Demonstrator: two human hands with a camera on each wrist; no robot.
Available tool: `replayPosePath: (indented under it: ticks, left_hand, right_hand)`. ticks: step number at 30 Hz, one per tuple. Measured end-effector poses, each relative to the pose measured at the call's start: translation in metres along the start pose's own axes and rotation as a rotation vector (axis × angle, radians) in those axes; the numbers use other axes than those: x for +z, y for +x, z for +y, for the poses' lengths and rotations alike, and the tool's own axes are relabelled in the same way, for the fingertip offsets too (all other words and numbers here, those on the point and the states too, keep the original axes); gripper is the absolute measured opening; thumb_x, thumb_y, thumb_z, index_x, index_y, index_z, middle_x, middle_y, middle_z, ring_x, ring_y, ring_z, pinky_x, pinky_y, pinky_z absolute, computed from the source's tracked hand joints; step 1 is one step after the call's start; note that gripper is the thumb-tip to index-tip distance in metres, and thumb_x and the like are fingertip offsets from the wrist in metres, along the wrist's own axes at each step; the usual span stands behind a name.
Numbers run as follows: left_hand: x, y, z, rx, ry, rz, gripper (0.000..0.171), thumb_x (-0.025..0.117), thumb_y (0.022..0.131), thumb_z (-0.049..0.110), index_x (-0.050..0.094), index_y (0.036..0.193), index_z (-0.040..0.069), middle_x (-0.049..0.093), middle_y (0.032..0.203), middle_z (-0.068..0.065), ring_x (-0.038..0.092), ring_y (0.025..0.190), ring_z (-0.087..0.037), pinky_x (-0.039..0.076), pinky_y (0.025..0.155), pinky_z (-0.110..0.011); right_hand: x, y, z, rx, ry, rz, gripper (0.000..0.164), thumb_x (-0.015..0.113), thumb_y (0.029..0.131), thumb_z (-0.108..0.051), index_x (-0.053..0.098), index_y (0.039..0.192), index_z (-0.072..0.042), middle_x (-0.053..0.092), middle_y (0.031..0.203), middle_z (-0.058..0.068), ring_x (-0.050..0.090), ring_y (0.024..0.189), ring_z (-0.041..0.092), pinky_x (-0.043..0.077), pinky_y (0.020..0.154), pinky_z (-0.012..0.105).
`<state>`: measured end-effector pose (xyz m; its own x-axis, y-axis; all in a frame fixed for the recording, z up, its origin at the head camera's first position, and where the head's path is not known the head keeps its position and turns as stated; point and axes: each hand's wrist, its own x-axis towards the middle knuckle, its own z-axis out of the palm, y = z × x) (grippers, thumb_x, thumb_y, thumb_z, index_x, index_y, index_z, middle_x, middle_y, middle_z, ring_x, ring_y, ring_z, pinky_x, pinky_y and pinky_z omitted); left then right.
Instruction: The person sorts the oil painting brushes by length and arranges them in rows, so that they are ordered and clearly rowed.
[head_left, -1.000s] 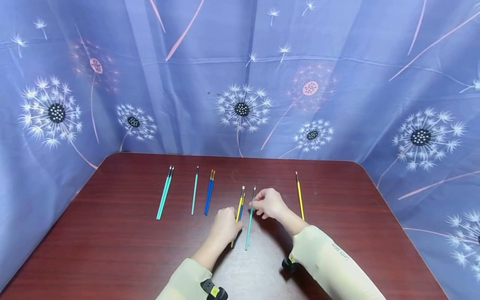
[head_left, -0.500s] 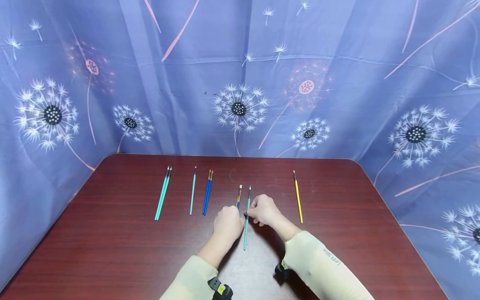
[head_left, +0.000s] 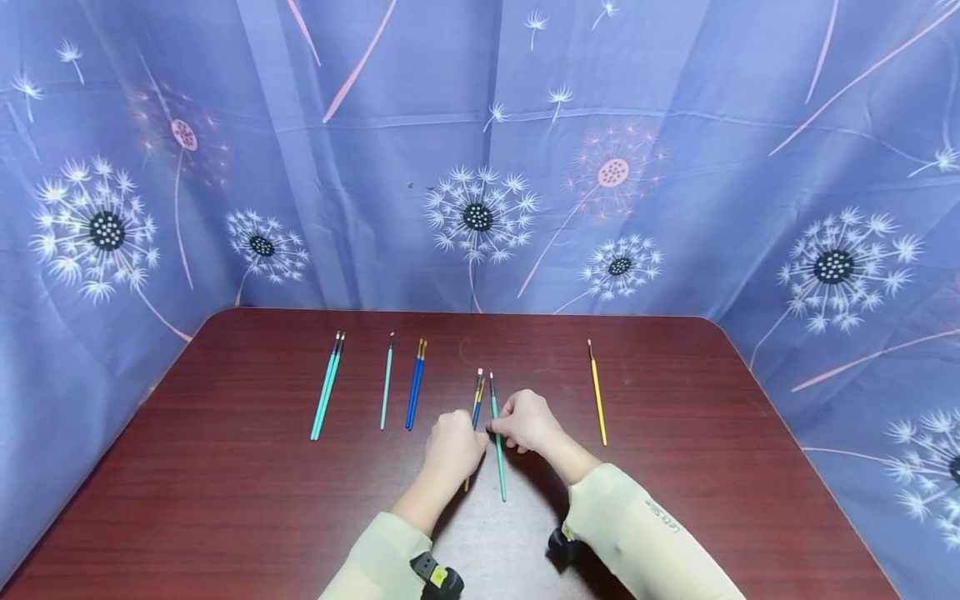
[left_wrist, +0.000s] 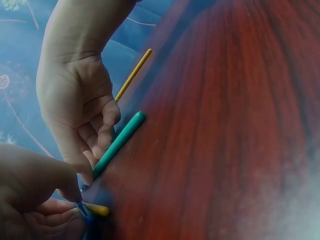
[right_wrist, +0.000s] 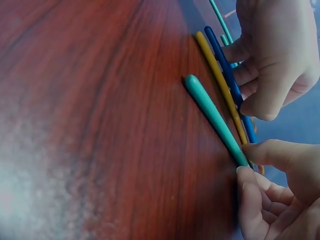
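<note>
In the head view my left hand (head_left: 454, 446) is curled over a blue paintbrush (head_left: 476, 412) and a yellow paintbrush near the table's middle. The right wrist view shows its thumb and fingers around the blue handle (right_wrist: 222, 62), with the yellow handle (right_wrist: 216, 70) lying alongside. Opposite it, my right hand (head_left: 527, 422) pinches a teal paintbrush (head_left: 500, 467) partway along its length, between thumb and fingertips. Its rounded handle end points toward the near edge, and its bristles lie close to those of the other two. My left hand hides the middle of the yellow brush.
Two teal paintbrushes (head_left: 326, 392) lie side by side at the left, then one more teal paintbrush (head_left: 387, 383) and a pair of blue paintbrushes (head_left: 416, 387). At the right lies a lone yellow paintbrush (head_left: 597, 400). A blue dandelion-print curtain (head_left: 360, 208) hangs behind the dark red table (head_left: 225, 483).
My right hand has slid nearer and left along the teal paintbrush. That brush has turned, bristles swinging left toward the blue and yellow pair. My left hand now covers more of that pair.
</note>
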<state>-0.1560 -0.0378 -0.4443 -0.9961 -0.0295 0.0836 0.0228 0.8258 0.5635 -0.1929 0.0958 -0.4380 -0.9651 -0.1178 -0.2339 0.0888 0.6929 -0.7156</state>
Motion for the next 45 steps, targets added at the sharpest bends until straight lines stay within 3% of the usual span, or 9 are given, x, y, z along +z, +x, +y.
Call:
replayPosePath:
  ticks: [9, 15, 21, 27, 31, 39, 45]
  left_hand:
    - [-0.001, 0.002, -0.006, 0.022, -0.022, 0.057, 0.02, 0.068, 0.071, 0.013, 0.053, 0.059, 0.006, 0.059, 0.059, -0.012, 0.056, 0.051, -0.024, 0.044, 0.045, -0.037]
    - [-0.004, 0.005, -0.012, 0.022, -0.032, 0.063, 0.02, 0.064, 0.071, 0.011, 0.05, 0.058, 0.009, 0.051, 0.054, -0.005, 0.048, 0.048, -0.02, 0.04, 0.043, -0.032]
    - [-0.01, 0.009, -0.018, 0.043, -0.007, 0.109, 0.025, 0.063, 0.071, 0.01, 0.045, 0.053, 0.012, 0.053, 0.053, -0.007, 0.049, 0.049, -0.022, 0.042, 0.046, -0.035]
    - [-0.017, 0.011, -0.022, 0.007, -0.008, 0.092, 0.032, 0.064, 0.073, 0.013, 0.04, 0.052, 0.014, 0.048, 0.051, -0.003, 0.046, 0.051, -0.02, 0.042, 0.048, -0.036]
    - [-0.02, 0.012, -0.027, -0.02, -0.017, 0.079, 0.031, 0.062, 0.074, 0.013, 0.039, 0.053, 0.014, 0.047, 0.052, -0.003, 0.045, 0.053, -0.02, 0.041, 0.049, -0.035]
    - [-0.028, 0.014, -0.035, -0.06, -0.032, 0.077, 0.033, 0.058, 0.073, 0.01, 0.033, 0.052, 0.016, 0.035, 0.05, 0.002, 0.034, 0.05, -0.017, 0.029, 0.044, -0.027]
    - [-0.034, 0.017, -0.04, -0.066, -0.022, 0.087, 0.03, 0.058, 0.073, 0.011, 0.037, 0.052, 0.015, 0.044, 0.051, -0.002, 0.04, 0.049, -0.018, 0.033, 0.043, -0.029]
  right_hand:
    - [0.0, 0.002, 0.001, 0.01, 0.003, -0.002, 0.019, 0.072, 0.078, -0.016, 0.061, 0.065, -0.006, 0.061, 0.049, 0.007, 0.055, 0.038, 0.01, 0.05, 0.039, 0.026]
    - [0.0, 0.002, 0.001, 0.033, 0.025, 0.001, 0.02, 0.073, 0.079, -0.016, 0.061, 0.065, -0.006, 0.061, 0.049, 0.006, 0.056, 0.04, 0.01, 0.051, 0.041, 0.027]
    - [0.001, 0.002, 0.001, 0.048, 0.039, 0.005, 0.019, 0.072, 0.078, -0.014, 0.062, 0.064, -0.006, 0.06, 0.049, 0.006, 0.056, 0.04, 0.01, 0.051, 0.042, 0.027]
    - [-0.001, 0.003, -0.001, 0.06, 0.052, -0.004, 0.017, 0.069, 0.079, -0.011, 0.061, 0.066, -0.004, 0.062, 0.051, 0.008, 0.059, 0.042, 0.013, 0.053, 0.043, 0.029]
    - [-0.005, 0.004, -0.005, 0.073, -0.027, -0.006, 0.016, 0.069, 0.078, -0.01, 0.06, 0.065, -0.005, 0.061, 0.049, 0.007, 0.059, 0.041, 0.013, 0.052, 0.043, 0.028]
    - [-0.013, 0.003, -0.013, 0.047, -0.316, 0.0, 0.026, 0.074, 0.075, -0.016, 0.053, 0.061, -0.008, 0.053, 0.044, 0.001, 0.056, 0.038, 0.014, 0.046, 0.045, 0.024]
    - [-0.011, 0.004, -0.016, 0.013, -0.407, -0.001, 0.033, 0.074, 0.075, -0.022, 0.048, 0.057, -0.012, 0.048, 0.046, -0.001, 0.051, 0.04, 0.015, 0.04, 0.041, 0.026]
